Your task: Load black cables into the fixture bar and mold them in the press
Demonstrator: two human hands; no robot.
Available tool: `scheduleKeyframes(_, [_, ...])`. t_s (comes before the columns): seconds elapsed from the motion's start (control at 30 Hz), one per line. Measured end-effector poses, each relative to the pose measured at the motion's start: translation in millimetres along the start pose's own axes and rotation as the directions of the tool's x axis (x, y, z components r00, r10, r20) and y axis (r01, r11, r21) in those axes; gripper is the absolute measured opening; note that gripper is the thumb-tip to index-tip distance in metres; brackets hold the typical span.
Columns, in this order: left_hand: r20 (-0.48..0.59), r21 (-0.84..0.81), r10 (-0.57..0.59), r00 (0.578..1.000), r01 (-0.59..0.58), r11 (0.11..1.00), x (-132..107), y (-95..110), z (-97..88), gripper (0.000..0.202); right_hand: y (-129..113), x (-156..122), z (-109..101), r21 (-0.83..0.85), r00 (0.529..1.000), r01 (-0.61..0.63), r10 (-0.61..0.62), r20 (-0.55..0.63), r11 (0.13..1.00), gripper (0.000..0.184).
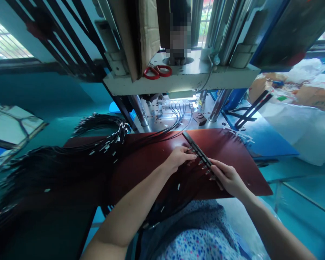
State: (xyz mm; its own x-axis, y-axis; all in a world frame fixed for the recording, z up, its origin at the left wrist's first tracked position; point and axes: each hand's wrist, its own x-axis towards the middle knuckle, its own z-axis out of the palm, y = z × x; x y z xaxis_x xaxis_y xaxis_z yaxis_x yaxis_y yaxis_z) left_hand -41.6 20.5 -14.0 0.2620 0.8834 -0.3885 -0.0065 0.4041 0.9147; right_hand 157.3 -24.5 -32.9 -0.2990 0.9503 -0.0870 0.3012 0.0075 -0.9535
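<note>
My right hand [227, 177] grips a long dark metal bar [196, 147] that slants over the brown tabletop. Along the bar's near side sit several small metal connectors [207, 172], with dark cables hanging below them. At the bar's upper half, my left hand [180, 158] pinches a cable connector against its edge; the fingers partly hide that connector. Black cables [176, 191] trail from there toward my lap. Beyond the bar, a press machine [178, 85] holds a lit mould [176, 108] with several cables running out of it.
A large bundle of black cables [56, 159] covers the table's left side. Red-handled scissors [158, 71] rest on the press plate. Pale plastic scraps [239, 134] lie at the back right of the brown tabletop [241, 169]. White bags [292, 122] and cardboard stand farther right.
</note>
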Motion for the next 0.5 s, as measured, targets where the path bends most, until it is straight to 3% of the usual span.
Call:
scheduleKeyframes(0.07, [0.046,0.267,0.041,0.998,-0.052,0.962,7.8,8.0,-2.7,0.020,-3.3,1.5,-3.6,0.047,0.997,-0.070,0.071,-0.020,0.996,0.052])
scheduleKeyframes(0.17, [-0.017,0.700,0.233,0.972,-0.155,0.697,18.3,26.9,-14.9,0.030,-7.9,5.0,-13.8,-0.011,0.994,-0.107,0.107,0.002,0.994,0.052])
scheduleKeyframes(0.2, [-0.076,0.791,0.335,0.939,-0.148,0.594,21.4,33.3,-21.5,0.031,-8.9,6.0,-17.5,-0.083,0.997,-0.080,0.082,0.015,0.993,0.049])
scheduleKeyframes(0.27, [-0.179,0.901,0.549,0.816,-0.088,0.425,27.9,42.0,-37.3,0.029,-9.6,7.0,-23.5,-0.318,0.999,0.027,-0.011,0.053,0.948,0.037])
scheduleKeyframes(0.33, [-0.225,0.955,0.688,0.690,0.018,0.295,35.2,41.9,-52.7,0.032,-9.4,6.5,-26.7,-0.623,0.986,0.161,-0.102,0.130,0.766,0.029])
scheduleKeyframes(0.37, [-0.235,0.966,0.717,0.657,0.079,0.245,39.2,38.4,-58.9,0.035,-9.6,6.4,-27.5,-0.750,0.976,0.216,-0.118,0.183,0.626,0.028])
scheduleKeyframes(0.43, [-0.253,0.967,0.710,0.657,0.178,0.180,47.1,26.9,-66.6,0.042,-12.3,9.4,-28.9,-0.880,0.957,0.290,-0.109,0.268,0.377,0.027])
scheduleKeyframes(0.5, [-0.226,0.972,0.699,0.678,0.205,0.115,53.4,14.7,-68.5,0.045,-20.4,23.7,-31.9,-0.890,0.936,0.351,-0.093,0.339,0.291,0.023])
